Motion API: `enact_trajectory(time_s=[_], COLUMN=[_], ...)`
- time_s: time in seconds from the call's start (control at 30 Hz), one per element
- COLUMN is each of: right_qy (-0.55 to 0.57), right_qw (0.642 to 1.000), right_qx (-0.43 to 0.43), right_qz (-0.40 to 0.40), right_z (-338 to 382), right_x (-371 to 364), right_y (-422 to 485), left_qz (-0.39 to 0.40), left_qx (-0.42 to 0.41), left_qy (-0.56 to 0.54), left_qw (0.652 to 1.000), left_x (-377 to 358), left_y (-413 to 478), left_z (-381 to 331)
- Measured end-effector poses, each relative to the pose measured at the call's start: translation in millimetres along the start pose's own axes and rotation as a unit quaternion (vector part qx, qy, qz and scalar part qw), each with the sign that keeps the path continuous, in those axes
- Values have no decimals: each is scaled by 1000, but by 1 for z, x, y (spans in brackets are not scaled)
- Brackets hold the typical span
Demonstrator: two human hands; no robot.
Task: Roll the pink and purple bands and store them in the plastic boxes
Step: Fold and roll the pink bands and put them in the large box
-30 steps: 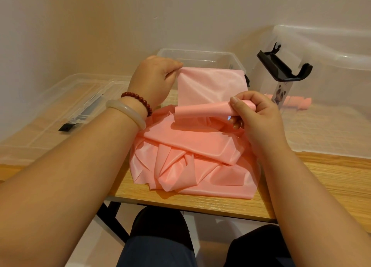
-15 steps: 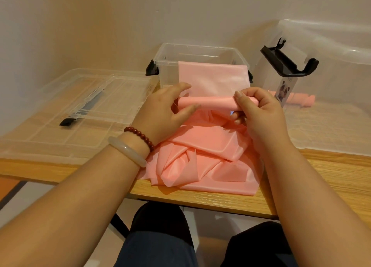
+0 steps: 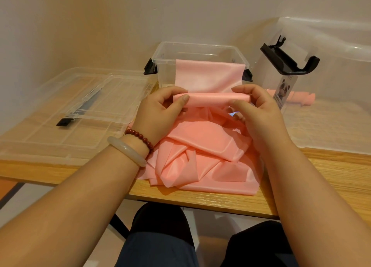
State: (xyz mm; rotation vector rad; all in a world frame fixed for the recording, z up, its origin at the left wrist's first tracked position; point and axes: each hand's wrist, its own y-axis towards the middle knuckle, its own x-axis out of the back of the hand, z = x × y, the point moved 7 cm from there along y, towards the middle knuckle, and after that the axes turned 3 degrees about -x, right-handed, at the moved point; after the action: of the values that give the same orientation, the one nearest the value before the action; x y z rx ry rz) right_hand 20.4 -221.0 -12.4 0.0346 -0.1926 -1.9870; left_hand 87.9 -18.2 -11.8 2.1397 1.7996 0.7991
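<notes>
Head view: left hand and right hand pinch the pink band's rolled end, its crumpled remainder heaped on the table.

Reaches forward with both bare forearms from the lower corners of the view, converging toward the middle. Pinches the left end of the rolled part of the pink band with the left hand, thumb laid along the near side, fingers curled over the top. Grips the right end with the right hand likewise, thumb in front, fingers arched over. Holds both hands level, palms turned toward each other.
</notes>
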Motion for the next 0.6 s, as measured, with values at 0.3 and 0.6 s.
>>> enact_trajectory(time_s=[0.3, 0.6], right_qy=[-40, -67], right_qw=[998, 997], right_qx=[15, 0], right_qz=[-35, -46], right_z=[1, -1], right_x=[7, 6], right_y=[-1, 0], left_qz=[25, 10], left_qx=[22, 55], left_qy=[-24, -51], left_qw=[999, 997], left_x=[1, 1], left_y=[-2, -5], left_z=[4, 3])
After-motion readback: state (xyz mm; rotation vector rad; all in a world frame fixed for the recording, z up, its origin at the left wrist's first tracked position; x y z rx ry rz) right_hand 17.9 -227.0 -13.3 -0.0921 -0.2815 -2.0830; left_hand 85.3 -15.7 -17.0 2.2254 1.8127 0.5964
